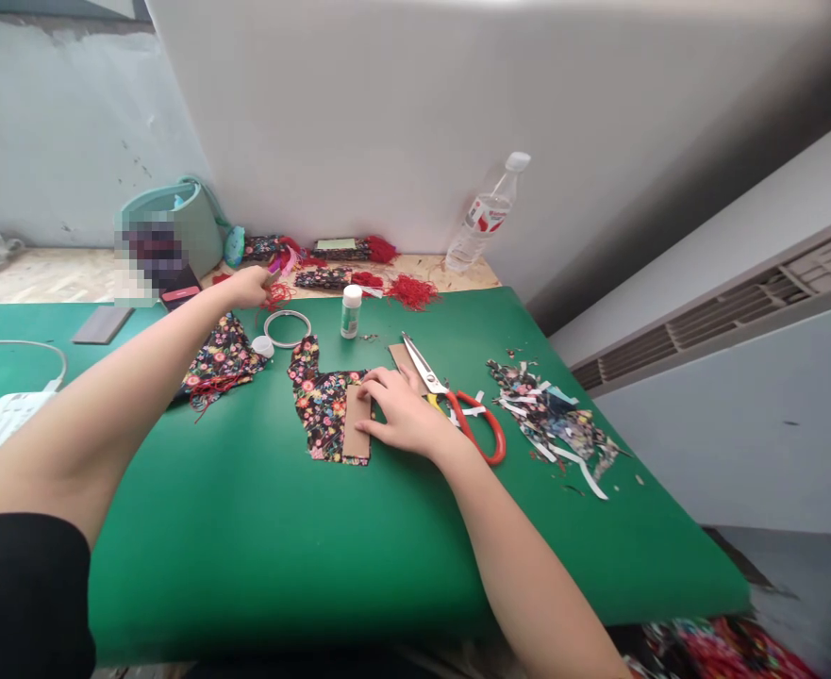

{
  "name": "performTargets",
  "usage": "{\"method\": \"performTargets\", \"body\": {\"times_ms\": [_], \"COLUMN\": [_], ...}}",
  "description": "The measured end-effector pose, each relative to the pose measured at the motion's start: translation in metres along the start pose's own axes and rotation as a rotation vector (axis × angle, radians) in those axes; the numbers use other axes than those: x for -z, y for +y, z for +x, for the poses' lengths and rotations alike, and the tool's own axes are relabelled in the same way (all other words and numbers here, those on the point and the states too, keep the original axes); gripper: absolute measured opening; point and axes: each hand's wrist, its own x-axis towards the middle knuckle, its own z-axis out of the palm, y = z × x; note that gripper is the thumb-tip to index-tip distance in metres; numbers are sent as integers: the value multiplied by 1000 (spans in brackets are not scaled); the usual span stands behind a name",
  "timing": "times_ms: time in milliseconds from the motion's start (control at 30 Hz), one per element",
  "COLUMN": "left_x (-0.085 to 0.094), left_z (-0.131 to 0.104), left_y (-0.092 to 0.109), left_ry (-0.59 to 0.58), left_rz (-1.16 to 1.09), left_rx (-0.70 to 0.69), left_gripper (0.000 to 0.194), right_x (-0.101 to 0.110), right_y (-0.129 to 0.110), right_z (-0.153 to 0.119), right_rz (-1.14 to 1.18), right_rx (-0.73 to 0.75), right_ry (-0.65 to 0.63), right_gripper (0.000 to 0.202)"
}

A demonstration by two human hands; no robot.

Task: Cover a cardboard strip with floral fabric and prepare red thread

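Note:
My left hand (249,286) stretches to the back of the table, beside red threads (277,296). Its fingers are closed, with a small greyish thing at the fingertips that I cannot make out. A flat strip of brown cardboard (356,429) lies on a black floral cloth piece (322,405). On the strip's right edge rest the fingertips and thumb of my right hand (401,410), spread apart. Orange-handled scissors (450,396) lie just right of that hand, blades partly over another cardboard piece (401,356).
A white-capped glue bottle (350,313), a ring of tape (288,329) and more floral cloth (221,358) lie on the green mat (280,556). Scraps (556,415) are heaped at right. Along the wall stand a water bottle (486,212) and a teal bag (207,226). A power strip (11,415) is at left.

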Motion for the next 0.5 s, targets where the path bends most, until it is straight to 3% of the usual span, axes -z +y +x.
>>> {"method": "performTargets", "body": {"times_ms": [133,333,500], "left_x": [3,3,6], "left_z": [0,-1,-7], "left_y": [1,4,7], "left_ry": [-20,91,170], "left_rz": [76,161,150], "left_rx": [-30,-37,44], "left_gripper": [21,23,30], "right_x": [0,2,2], "right_y": [0,-2,-2], "right_z": [0,0,0], "right_rz": [3,-12,-10], "right_rx": [-11,-19,-23], "right_ry": [-7,-8,-9], "right_gripper": [27,25,25]}}
